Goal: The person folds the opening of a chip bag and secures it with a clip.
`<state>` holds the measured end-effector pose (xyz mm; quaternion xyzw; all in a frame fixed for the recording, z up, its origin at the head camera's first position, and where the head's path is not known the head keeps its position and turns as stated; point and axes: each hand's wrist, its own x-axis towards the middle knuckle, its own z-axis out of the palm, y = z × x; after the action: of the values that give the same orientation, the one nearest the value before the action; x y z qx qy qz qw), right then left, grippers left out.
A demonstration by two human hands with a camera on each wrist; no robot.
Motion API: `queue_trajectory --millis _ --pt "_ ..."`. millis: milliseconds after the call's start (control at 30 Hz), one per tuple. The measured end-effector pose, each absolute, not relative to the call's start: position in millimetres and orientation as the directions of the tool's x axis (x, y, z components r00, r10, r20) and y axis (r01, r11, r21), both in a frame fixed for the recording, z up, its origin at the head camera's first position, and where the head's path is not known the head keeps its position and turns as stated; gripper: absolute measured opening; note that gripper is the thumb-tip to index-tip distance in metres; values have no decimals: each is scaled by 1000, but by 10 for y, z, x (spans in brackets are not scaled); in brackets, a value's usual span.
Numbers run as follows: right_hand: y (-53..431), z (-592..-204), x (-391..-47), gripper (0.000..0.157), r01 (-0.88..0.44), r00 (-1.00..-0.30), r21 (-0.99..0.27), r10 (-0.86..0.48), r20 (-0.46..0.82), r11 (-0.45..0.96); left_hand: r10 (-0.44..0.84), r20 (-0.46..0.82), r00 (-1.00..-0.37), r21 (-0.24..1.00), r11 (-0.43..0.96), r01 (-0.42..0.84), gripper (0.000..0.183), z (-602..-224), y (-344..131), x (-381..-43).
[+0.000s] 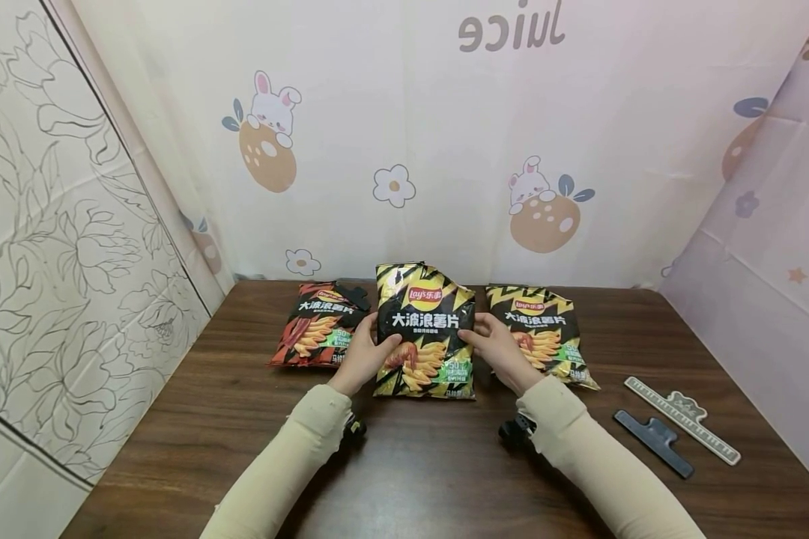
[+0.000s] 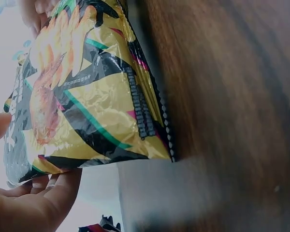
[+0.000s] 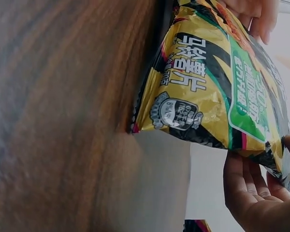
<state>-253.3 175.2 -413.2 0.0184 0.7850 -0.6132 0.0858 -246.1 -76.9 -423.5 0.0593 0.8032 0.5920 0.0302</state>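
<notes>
Between my two hands a yellow-and-black Lay's chip bag (image 1: 426, 374) stands upright at the middle of the table, its top edge torn slantwise at the right corner. My left hand (image 1: 360, 355) grips the bag's left side, thumb on the front and fingers behind. On the opposite side my right hand (image 1: 505, 352) holds it the same way. Both wrist views show the bag's bottom seam close to the wood; whether it touches cannot be told. A red-and-black chip bag (image 1: 313, 337) lies behind my left hand. Behind my right hand lies another yellow-and-black chip bag (image 1: 546, 340), partly covered.
At the right of the brown wooden table (image 1: 431, 479) lie a pale long bag clip (image 1: 684, 421) and a dark bag clip (image 1: 654, 443), side by side. A printed cloth (image 1: 391, 112) hangs behind the table. A flower-patterned panel (image 1: 74, 224) stands at the left.
</notes>
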Motion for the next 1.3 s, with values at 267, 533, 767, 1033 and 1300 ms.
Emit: queue_trajectory --millis 267,533,767,1033,1300 --pt "1770 -4136 -2445 46 127 -986 -960 -76 -150 248 136 45 -990 956 281 82 66 -4238 -755 -2393" --pt "1805 -4123 -2369 51 118 -985 -967 -99 -144 227 147 24 -989 959 277 65 66 -4257 -757 -2369" --pt "1804 -4108 -2297 49 103 -987 -967 -98 -128 233 175 17 -984 965 256 62 72 -4239 -760 -2313" --pt "1836 -4100 -2203 46 81 -988 -971 -111 -108 223 214 39 -976 975 207 84 68 -4256 -756 -2264" --pt "1865 -4091 -2127 47 69 -987 -975 -130 -97 210 222 40 -974 976 199 85 65 -4215 -743 -2199"
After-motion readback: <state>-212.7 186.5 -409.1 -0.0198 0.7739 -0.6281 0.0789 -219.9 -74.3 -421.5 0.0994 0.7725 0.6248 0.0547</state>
